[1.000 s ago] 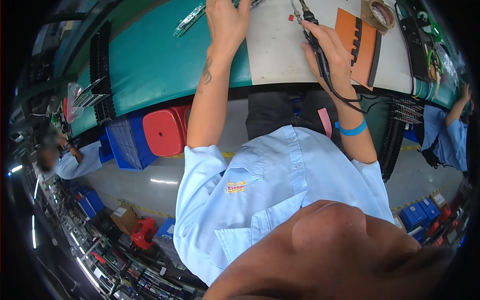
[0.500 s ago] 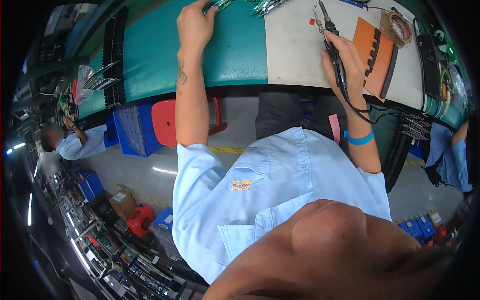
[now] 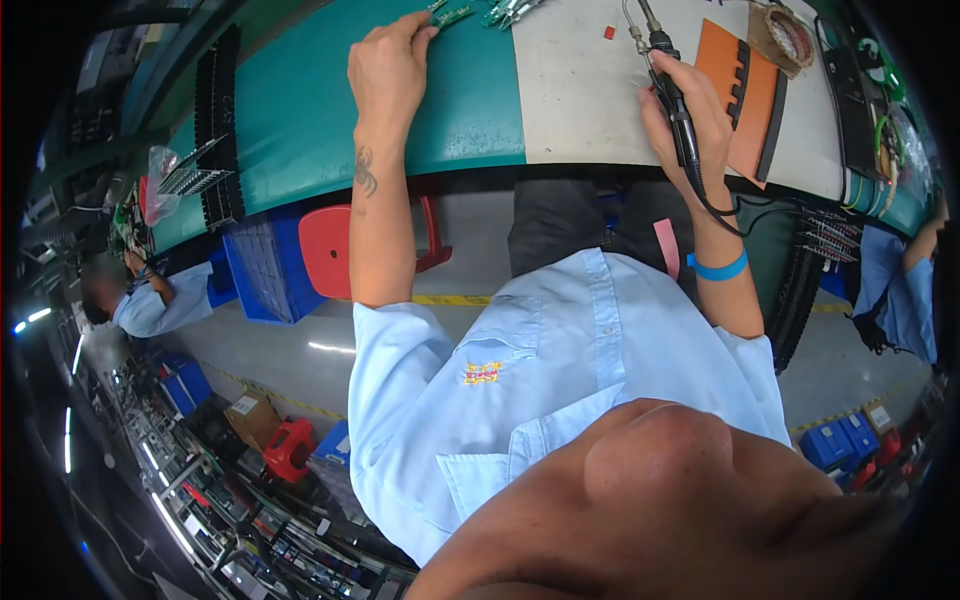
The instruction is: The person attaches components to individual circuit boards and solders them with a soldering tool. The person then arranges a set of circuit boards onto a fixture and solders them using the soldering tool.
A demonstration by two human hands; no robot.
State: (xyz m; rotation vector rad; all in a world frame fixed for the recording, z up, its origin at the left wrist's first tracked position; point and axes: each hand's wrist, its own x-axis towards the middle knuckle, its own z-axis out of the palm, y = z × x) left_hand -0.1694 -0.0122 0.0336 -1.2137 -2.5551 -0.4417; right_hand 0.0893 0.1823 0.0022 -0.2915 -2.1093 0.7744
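At the top of the head view, my left hand (image 3: 388, 75) is closed in a pinch over the green mat (image 3: 300, 90). Its fingertips meet the end of a small green circuit board (image 3: 456, 16). A pile of similar green boards (image 3: 512, 10) lies just to the right, partly cut off by the frame. My right hand (image 3: 700, 115) is wrapped round the black handle of a soldering iron (image 3: 682, 125), which has a thin metal tube beside its front end. The iron points away over the white part of the bench; its tip is near the top edge.
A tiny red piece (image 3: 609, 32) lies on the white surface (image 3: 570, 100). Right of the iron are an orange sheet (image 3: 718, 62), a tape roll (image 3: 785, 42) and a black device (image 3: 850, 120). Black slotted racks (image 3: 214, 130) stand left. A red stool (image 3: 325, 245) is below the bench.
The view has shifted slightly. My left hand has drawn a little towards me with the board at its fingertips. My right hand keeps hold of the soldering iron.
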